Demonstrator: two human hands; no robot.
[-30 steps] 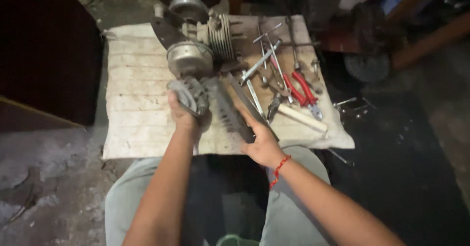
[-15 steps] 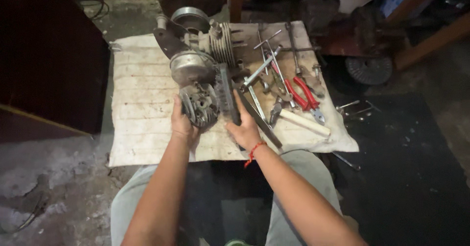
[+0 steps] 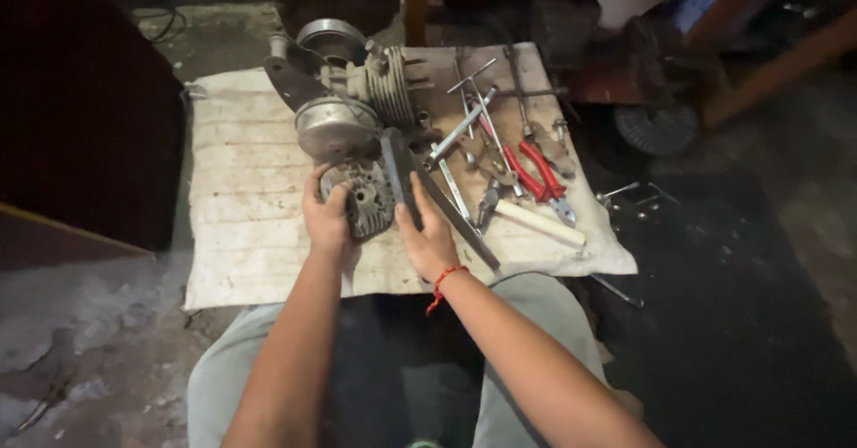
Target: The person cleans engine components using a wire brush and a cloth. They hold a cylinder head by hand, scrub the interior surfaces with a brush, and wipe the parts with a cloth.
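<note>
Finned cylinder head (image 3: 361,200) has come in closer since a second ago, left hand (image 3: 326,220) clamped round it over the cloth (image 3: 241,234); right hand (image 3: 427,238) grips what looks like a flat file (image 3: 399,167) beside the engine (image 3: 344,100)

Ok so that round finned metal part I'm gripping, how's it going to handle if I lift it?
The finned metal part looks like solid cast metal, so probably stiff and heavy for its size. Its ribbed face should give grip, though grime may make it slick. The left hand wraps one edge, the right hand steadies the other; both seem wise.
</note>
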